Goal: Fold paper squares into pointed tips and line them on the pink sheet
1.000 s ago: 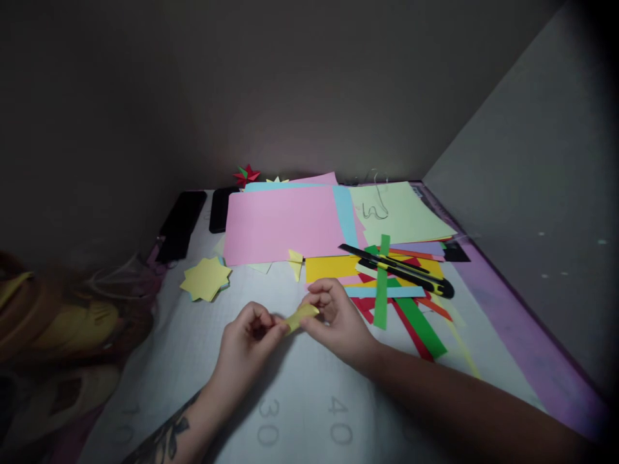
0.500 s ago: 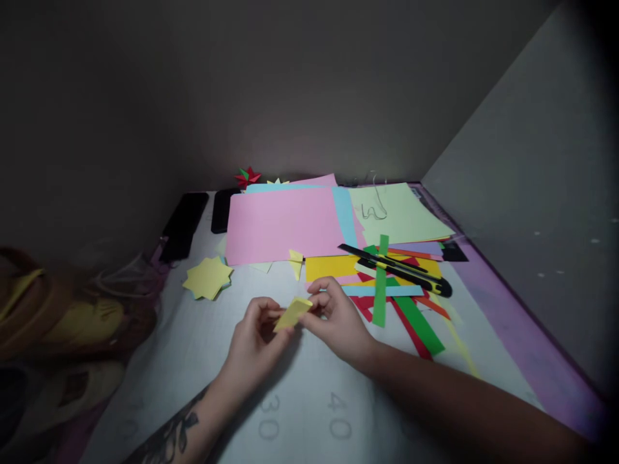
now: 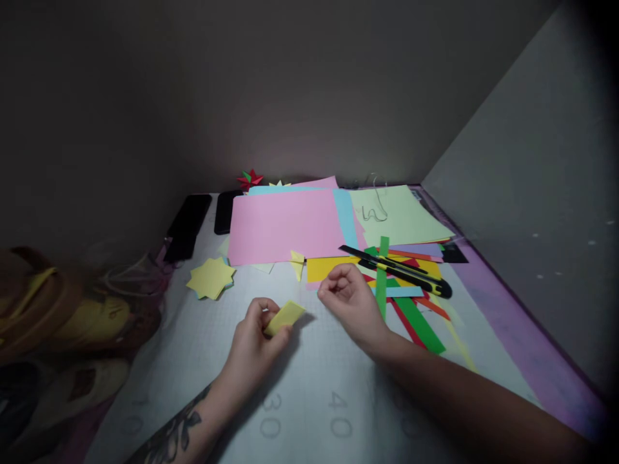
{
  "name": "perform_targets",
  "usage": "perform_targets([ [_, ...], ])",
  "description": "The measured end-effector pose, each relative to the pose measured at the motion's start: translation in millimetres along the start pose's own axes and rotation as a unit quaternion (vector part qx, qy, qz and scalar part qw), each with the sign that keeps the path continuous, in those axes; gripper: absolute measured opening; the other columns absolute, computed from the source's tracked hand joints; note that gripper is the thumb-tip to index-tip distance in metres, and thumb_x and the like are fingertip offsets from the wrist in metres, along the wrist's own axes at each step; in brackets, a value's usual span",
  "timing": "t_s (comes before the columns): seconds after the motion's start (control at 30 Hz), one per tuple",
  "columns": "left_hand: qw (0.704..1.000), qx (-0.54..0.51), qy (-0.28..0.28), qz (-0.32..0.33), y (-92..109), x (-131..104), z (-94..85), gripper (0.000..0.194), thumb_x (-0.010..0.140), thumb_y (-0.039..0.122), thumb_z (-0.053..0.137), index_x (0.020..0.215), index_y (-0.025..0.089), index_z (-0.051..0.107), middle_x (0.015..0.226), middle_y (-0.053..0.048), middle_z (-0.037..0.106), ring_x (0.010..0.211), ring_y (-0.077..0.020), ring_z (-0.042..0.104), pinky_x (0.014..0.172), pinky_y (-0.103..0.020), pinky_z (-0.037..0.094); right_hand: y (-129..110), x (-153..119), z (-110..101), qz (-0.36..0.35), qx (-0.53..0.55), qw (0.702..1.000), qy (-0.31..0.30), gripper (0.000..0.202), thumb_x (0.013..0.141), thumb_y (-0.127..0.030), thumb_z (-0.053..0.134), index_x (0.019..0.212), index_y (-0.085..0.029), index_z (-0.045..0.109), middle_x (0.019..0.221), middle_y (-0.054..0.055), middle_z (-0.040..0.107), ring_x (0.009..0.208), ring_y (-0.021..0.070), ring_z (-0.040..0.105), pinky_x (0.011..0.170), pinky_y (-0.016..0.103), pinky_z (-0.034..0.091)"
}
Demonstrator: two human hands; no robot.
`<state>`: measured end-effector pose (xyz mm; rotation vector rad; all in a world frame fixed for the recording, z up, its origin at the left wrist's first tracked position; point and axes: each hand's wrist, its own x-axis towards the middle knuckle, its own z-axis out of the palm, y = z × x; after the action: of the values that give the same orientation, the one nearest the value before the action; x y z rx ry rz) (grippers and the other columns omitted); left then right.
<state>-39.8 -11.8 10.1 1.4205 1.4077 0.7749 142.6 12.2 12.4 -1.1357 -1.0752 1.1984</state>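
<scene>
A small folded yellow paper [image 3: 286, 316] is pinched between the thumb and fingers of my left hand [image 3: 258, 335], above the white mat. My right hand [image 3: 349, 303] is apart from it, to the right, with thumb and forefinger pressed together; whether anything tiny is between them cannot be made out. Beyond my hands a small folded yellow piece [image 3: 298, 264] lies by the edge of the pink sheet [image 3: 285, 225]. Yellow star-shaped papers [image 3: 211, 278] lie stacked to the left.
A black and yellow cutter [image 3: 411, 276] rests on coloured strips [image 3: 420, 322] at the right. Pale green sheets [image 3: 401, 212] with a wire on them, two dark phones [image 3: 190, 216] and a red-green paper star [image 3: 250, 179] are at the back. A bag is at the left edge.
My right hand has let go of the folded yellow paper and moved right and slightly away from me. The paper stays in my left hand.
</scene>
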Motion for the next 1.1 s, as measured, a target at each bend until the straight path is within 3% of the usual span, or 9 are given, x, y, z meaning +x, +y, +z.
perform_targets([
  [0.1,1.0,-0.005,-0.002,0.014,-3,-1,2.7,0.026,0.079,0.025,0.06,0.095,0.022,0.04,0.067,0.006,0.059,0.054,-0.0099,0.048,0.051,-0.02,0.033,3,-7,2,-0.018,-0.104,0.988,-0.116,0.026,0.071,-0.019,0.067,0.093,-0.023,0.054,0.084,-0.001,0.051,0.068,0.0115,0.05,0.061,0.025,0.042],
  [0.17,1.0,0.001,-0.007,0.023,-4,-2,3.8,0.026,0.078,0.024,0.061,0.095,0.022,0.04,0.066,0.007,0.058,0.054,-0.0098,0.048,0.051,-0.02,0.033,3,-10,4,-0.026,-0.164,0.971,-0.17,0.01,0.073,-0.017,0.066,0.075,-0.02,0.056,0.082,0.0,0.051,0.069,0.0118,0.049,0.059,0.025,0.04],
  [0.2,1.0,0.001,-0.01,0.023,-5,-2,3.7,0.026,0.079,0.024,0.061,0.095,0.022,0.041,0.066,0.007,0.058,0.055,-0.0099,0.049,0.052,-0.02,0.034,1,-9,4,-0.027,-0.178,0.968,-0.176,0.014,0.075,-0.018,0.063,0.066,-0.019,0.053,0.08,0.0,0.05,0.069,0.0122,0.049,0.059,0.026,0.039],
  [0.27,1.0,-0.014,-0.012,0.02,-4,-2,2.3,0.024,0.08,0.025,0.06,0.095,0.022,0.04,0.067,0.006,0.06,0.058,-0.0108,0.053,0.055,-0.021,0.037,-3,-4,0,-0.025,-0.176,0.972,-0.153,0.023,0.078,-0.02,0.06,0.059,-0.019,0.049,0.075,0.0,0.049,0.07,0.0133,0.049,0.06,0.027,0.038],
  [0.4,0.998,-0.063,-0.003,0.023,2,2,-3.0,0.026,0.081,0.023,0.058,0.098,0.022,0.039,0.071,0.003,0.064,0.068,-0.0134,0.06,0.068,-0.027,0.045,-8,9,-11,-0.007,-0.143,0.987,-0.066,0.016,0.08,-0.027,0.059,0.066,-0.019,0.054,0.075,-0.001,0.048,0.07,0.0149,0.049,0.062,0.029,0.04],
  [0.57,0.997,-0.042,0.026,0.062,6,4,-3.4,0.045,0.074,0.022,0.065,0.113,0.021,0.042,0.098,-0.005,0.064,0.088,-0.0176,0.062,0.077,-0.032,0.047,-3,4,-6,-0.002,-0.174,0.978,-0.119,0.017,0.078,-0.023,0.06,0.063,-0.019,0.054,0.076,0.0,0.049,0.071,0.0145,0.049,0.062,0.027,0.039],
  [0.73,0.999,-0.037,-0.018,0.034,0,2,2.6,0.038,0.08,0.024,0.061,0.114,0.021,0.042,0.071,0.004,0.059,0.066,-0.0136,0.058,0.063,-0.025,0.044,2,-8,7,0.019,-0.181,0.973,-0.144,0.016,0.074,-0.018,0.064,0.063,-0.019,0.053,0.074,-0.002,0.049,0.066,0.0123,0.047,0.056,0.024,0.035],
  [0.9,0.998,-0.061,-0.015,0.02,0,1,4.8,0.033,0.082,0.026,0.06,0.107,0.022,0.038,0.078,0.002,0.065,0.072,-0.0137,0.061,0.067,-0.025,0.044,5,-11,10,0.043,-0.175,0.973,-0.143,0.022,0.073,-0.022,0.068,0.059,-0.019,0.051,0.069,-0.003,0.047,0.062,0.0116,0.045,0.054,0.024,0.035],
  [1.1,0.999,-0.044,-0.001,0.006,2,-1,-1.4,0.034,0.082,0.026,0.06,0.103,0.024,0.034,0.075,0.004,0.064,0.062,-0.0118,0.057,0.057,-0.022,0.04,-5,0,-2,-0.032,-0.131,0.988,-0.071,0.019,0.077,-0.022,0.064,0.061,-0.02,0.055,0.071,0.0,0.052,0.069,0.0148,0.051,0.063,0.027,0.041],
])
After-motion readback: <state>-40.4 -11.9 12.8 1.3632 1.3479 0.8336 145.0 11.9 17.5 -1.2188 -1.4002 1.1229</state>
